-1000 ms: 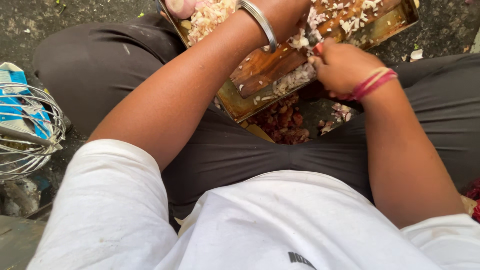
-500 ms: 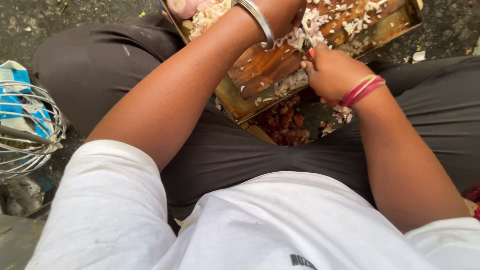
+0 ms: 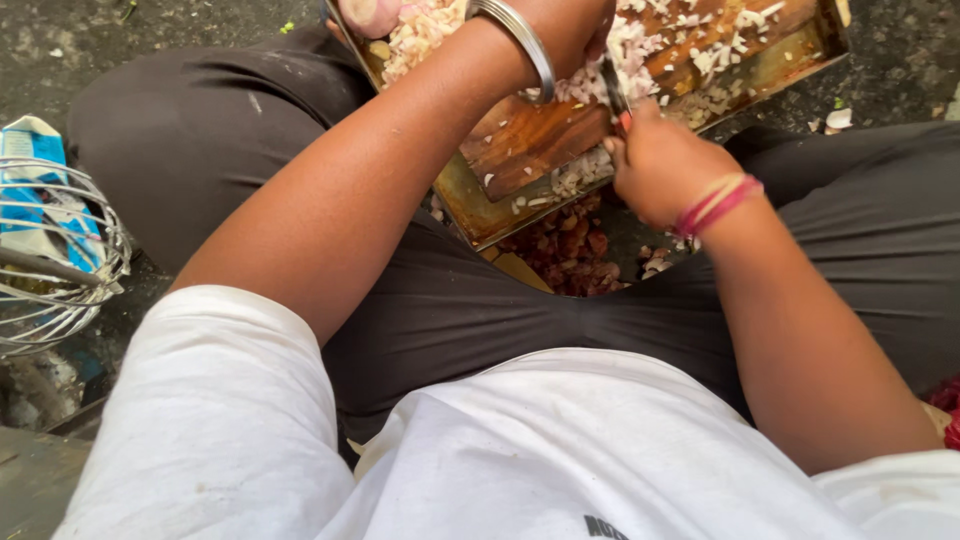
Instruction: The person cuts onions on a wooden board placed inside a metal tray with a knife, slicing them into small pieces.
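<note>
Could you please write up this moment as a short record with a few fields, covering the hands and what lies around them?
Left hand: left hand over the chopped white pieces, grip hidden; steel bangle at the wrist
Right hand: right hand closed on the knife, blade among the pieces
Surface: wooden board in a metal tray, resting on the lap
Below tray: reddish peelings on the ground
Far left: wire whisk beside a blue packet

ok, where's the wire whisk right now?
In the head view the metal wire whisk sits at the far left edge, on the ground beside the person's left thigh, lying over a blue and white packet, apart from both hands.
</note>
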